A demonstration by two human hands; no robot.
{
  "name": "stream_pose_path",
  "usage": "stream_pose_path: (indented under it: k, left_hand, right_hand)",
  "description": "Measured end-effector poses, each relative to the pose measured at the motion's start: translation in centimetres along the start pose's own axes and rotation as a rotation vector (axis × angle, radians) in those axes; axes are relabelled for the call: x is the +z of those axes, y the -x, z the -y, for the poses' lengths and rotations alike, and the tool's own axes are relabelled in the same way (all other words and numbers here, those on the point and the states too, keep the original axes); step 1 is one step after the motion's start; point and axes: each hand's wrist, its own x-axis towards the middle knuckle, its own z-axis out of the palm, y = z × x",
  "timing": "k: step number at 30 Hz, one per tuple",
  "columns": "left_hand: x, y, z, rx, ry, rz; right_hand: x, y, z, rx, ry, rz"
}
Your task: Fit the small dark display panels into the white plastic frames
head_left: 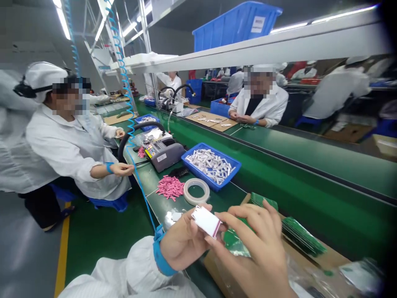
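My left hand (182,246), with a blue wrist strap (163,256) around its wrist, grips a small flat white rectangular piece (205,221) that has a dark pink strip along one edge. The thumb and index finger of my right hand (260,244) pinch the right end of the same piece; its other fingers are raised and curved. Just beyond the hands a roll of pale tape (196,191) lies flat beside a pile of small pink parts (170,187). Behind the tape, a blue tray (214,185) holds many small white parts.
A grey tabletop machine (166,153) stands left of the tray. Green circuit boards (302,236) lie on cardboard (333,258) at the right. A coiled blue cord (125,82) hangs at the left. Co-workers (68,136) sit at the left and across the green bench (310,165).
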Motion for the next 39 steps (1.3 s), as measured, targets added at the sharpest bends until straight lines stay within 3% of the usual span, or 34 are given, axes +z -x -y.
stream_pose_path:
  k: [2,5,7,9,11,13,16,18,23,26,30,39]
  left_hand:
    - [0.2,-0.1,-0.5,0.016,-0.138,-0.021]
    - [0.4,-0.2,-2.2,0.202,-0.658,-0.048]
    - [0.7,-0.3,-3.6,0.366,-1.105,0.028]
    - [1.3,-0.4,-4.6,0.445,-1.468,0.172]
    - [2.0,-0.5,-5.2,0.433,-1.649,0.293]
    - [2.8,-0.7,-5.3,0.376,-1.682,0.340]
    - [3.5,-1.1,-5.0,0.265,-1.558,0.376]
    - [3.6,-1.3,-4.7,0.168,-1.348,0.354]
    - [3.3,-1.7,-2.6,-0.244,-0.374,0.076]
    - [4.0,-1.6,-1.4,-0.347,-0.026,0.038]
    - [5.1,-0.9,-0.5,-0.351,0.100,0.034]
    - [4.9,-0.6,-0.1,-0.286,0.054,0.060]
  right_hand:
    - [-0.2,-0.2,0.4,0.060,-0.038,-0.040]
    - [-0.9,-0.4,0.4,0.085,-0.052,-0.024]
    - [-1.5,-0.4,0.1,0.092,-0.047,0.028]
    - [-2.1,-0.4,-0.2,0.097,-0.024,0.087]
    - [-2.7,-0.3,-0.4,0.093,0.008,0.139]
    - [-3.2,-0.3,-0.6,0.073,0.032,0.186]
    - [-3.8,-0.3,-0.9,0.047,0.040,0.239]
    - [-4.1,-0.4,-1.1,0.042,0.031,0.250]
    - [-4.4,-0.7,-1.0,-0.014,0.092,0.211]
    - [-4.4,-0.8,-0.6,0.010,0.113,0.139]
    - [-4.7,-0.8,-0.3,0.005,0.082,0.132]
    - [-5.2,-1.2,-0.4,-0.007,-0.002,0.222]
